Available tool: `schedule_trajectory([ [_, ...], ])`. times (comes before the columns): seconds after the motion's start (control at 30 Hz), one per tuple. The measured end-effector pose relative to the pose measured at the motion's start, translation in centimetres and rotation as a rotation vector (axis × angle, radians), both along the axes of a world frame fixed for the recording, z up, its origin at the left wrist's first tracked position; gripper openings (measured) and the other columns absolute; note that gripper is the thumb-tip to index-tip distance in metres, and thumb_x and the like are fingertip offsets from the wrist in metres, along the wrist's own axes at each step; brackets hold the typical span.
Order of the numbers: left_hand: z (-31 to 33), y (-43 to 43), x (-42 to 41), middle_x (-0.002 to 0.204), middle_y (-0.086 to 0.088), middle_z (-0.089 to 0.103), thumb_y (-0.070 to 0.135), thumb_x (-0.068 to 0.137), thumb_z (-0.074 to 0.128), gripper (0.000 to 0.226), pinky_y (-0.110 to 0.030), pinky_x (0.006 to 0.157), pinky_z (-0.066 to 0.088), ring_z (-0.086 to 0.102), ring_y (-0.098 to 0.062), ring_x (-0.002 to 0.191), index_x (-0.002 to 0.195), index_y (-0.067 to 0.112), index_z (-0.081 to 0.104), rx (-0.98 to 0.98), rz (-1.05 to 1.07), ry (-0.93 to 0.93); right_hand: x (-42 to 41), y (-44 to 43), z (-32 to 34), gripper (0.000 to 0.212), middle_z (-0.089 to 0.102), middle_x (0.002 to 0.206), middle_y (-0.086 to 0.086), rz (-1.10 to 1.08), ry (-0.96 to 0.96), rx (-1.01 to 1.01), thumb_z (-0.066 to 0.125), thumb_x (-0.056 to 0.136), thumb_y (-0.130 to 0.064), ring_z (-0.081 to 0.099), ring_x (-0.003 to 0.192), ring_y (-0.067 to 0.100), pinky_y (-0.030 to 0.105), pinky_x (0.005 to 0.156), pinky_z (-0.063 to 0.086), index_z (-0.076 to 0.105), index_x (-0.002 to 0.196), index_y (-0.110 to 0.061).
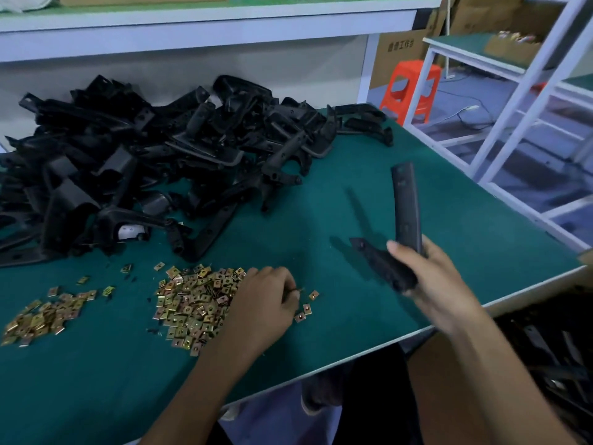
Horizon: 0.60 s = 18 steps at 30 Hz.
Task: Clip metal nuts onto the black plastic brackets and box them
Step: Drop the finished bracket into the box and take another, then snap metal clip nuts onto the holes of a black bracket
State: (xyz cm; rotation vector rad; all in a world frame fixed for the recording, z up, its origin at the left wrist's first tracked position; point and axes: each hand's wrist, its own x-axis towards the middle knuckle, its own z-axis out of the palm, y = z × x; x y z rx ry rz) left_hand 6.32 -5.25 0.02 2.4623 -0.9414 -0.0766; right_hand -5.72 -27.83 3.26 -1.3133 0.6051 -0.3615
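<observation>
My right hand (431,277) grips a black plastic bracket (407,207) above the green table; one arm of it points up and away, the other juts left. My left hand (264,297) rests at the right edge of a heap of brass-coloured metal nuts (195,303), fingers curled and pinching something small, seemingly a nut. A few loose nuts (306,311) lie just right of that hand. A smaller heap of nuts (45,316) sits further left. A big pile of black brackets (154,155) covers the back left of the table.
The green table (449,194) ends in an edge running diagonally at right. A cardboard box (545,348) holding black parts stands below that edge at lower right. White shelf frames and an orange stool (412,88) are beyond the table.
</observation>
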Motion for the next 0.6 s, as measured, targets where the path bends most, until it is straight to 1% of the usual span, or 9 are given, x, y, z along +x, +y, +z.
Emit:
schedule_trajectory([
  [0.1, 0.2, 0.3, 0.3, 0.073, 0.013, 0.060, 0.029, 0.089, 0.066, 0.015, -0.020, 0.060, 0.039, 0.055, -0.006, 0.071, 0.081, 0.028, 0.054, -0.095, 0.066, 0.098, -3.4, 4.3, -1.2, 0.019, 0.057, 0.069, -0.002, -0.054, -0.069, 0.209, 0.075, 0.073, -0.031, 0.047, 0.049, 0.005, 0.018, 0.034, 0.026, 0.057, 0.079, -0.026],
  [0.17, 0.1, 0.8, 0.5, 0.070, 0.011, 0.061, 0.026, 0.085, 0.069, 0.018, -0.016, 0.055, 0.042, 0.058, -0.002, 0.069, 0.078, 0.029, 0.053, -0.153, 0.122, 0.162, -5.0, 6.6, -1.9, 0.012, 0.058, 0.070, -0.001, -0.070, -0.142, 0.338, 0.071, 0.077, -0.023, 0.048, 0.048, 0.004, 0.017, 0.034, 0.030, 0.059, 0.079, -0.023],
  [0.23, 0.0, 1.1, 0.7, 0.074, 0.014, 0.063, 0.025, 0.086, 0.068, 0.014, -0.010, 0.058, 0.043, 0.059, 0.005, 0.074, 0.086, 0.031, 0.056, -0.193, 0.147, 0.221, -6.1, 8.3, -2.4, 0.011, 0.059, 0.075, 0.004, -0.050, -0.182, 0.405, 0.071, 0.077, -0.021, 0.051, 0.050, 0.007, 0.017, 0.035, 0.034, 0.064, 0.085, -0.021],
  [0.33, -0.2, 1.5, 1.0, 0.089, 0.018, 0.065, 0.021, 0.093, 0.062, 0.017, -0.009, 0.068, 0.044, 0.061, 0.001, 0.082, 0.108, 0.028, 0.067, -0.159, 0.086, 0.207, -6.9, 10.3, -3.1, 0.039, 0.068, 0.090, 0.012, -0.046, -0.178, 0.473, 0.070, 0.073, -0.017, 0.061, 0.063, 0.023, 0.025, 0.052, 0.047, 0.068, 0.112, -0.012],
  [0.43, -0.1, 1.8, 1.1, 0.103, 0.010, 0.062, 0.023, 0.096, 0.058, 0.016, -0.025, 0.088, 0.040, 0.053, -0.011, 0.102, 0.105, 0.028, 0.070, -0.128, 0.072, 0.099, -6.9, 11.7, -3.1, 0.057, 0.064, 0.112, 0.022, -0.021, -0.200, 0.526, 0.070, 0.075, -0.011, 0.047, 0.084, 0.037, 0.037, 0.075, 0.040, 0.066, 0.132, -0.014],
  [0.47, 0.1, 2.0, 1.0, 0.107, 0.011, 0.060, 0.025, 0.097, 0.057, 0.014, -0.026, 0.090, 0.035, 0.049, -0.011, 0.105, 0.105, 0.030, 0.068, -0.126, 0.085, 0.083, -6.7, 12.0, -2.9, 0.056, 0.065, 0.118, 0.021, -0.006, -0.211, 0.532, 0.071, 0.075, -0.011, 0.048, 0.091, 0.036, 0.038, 0.074, 0.042, 0.068, 0.131, -0.015],
  [0.5, 0.4, 2.1, 0.9, 0.109, 0.012, 0.060, 0.026, 0.099, 0.057, 0.014, -0.026, 0.090, 0.034, 0.048, -0.009, 0.106, 0.107, 0.030, 0.067, -0.135, 0.091, 0.084, -6.5, 12.1, -2.6, 0.052, 0.068, 0.121, 0.019, 0.005, -0.217, 0.521, 0.072, 0.075, -0.012, 0.054, 0.089, 0.032, 0.034, 0.068, 0.046, 0.071, 0.126, -0.017],
  [0.57, 1.3, 2.6, 0.4, 0.104, 0.016, 0.066, 0.025, 0.100, 0.057, 0.014, -0.024, 0.088, 0.044, 0.056, -0.001, 0.099, 0.107, 0.031, 0.067, -0.213, 0.088, 0.171, -5.8, 12.2, -1.9, 0.043, 0.073, 0.115, 0.012, 0.030, -0.241, 0.484, 0.070, 0.076, -0.013, 0.063, 0.074, 0.015, 0.025, 0.053, 0.049, 0.076, 0.119, -0.019],
  [0.6, 1.9, 2.9, -0.1, 0.098, 0.018, 0.069, 0.023, 0.099, 0.059, 0.015, -0.021, 0.084, 0.049, 0.061, 0.002, 0.094, 0.104, 0.034, 0.068, -0.273, 0.088, 0.246, -5.5, 12.3, -1.6, 0.039, 0.074, 0.111, 0.010, 0.038, -0.255, 0.473, 0.069, 0.078, -0.013, 0.064, 0.070, 0.011, 0.023, 0.050, 0.049, 0.077, 0.116, -0.019],
])
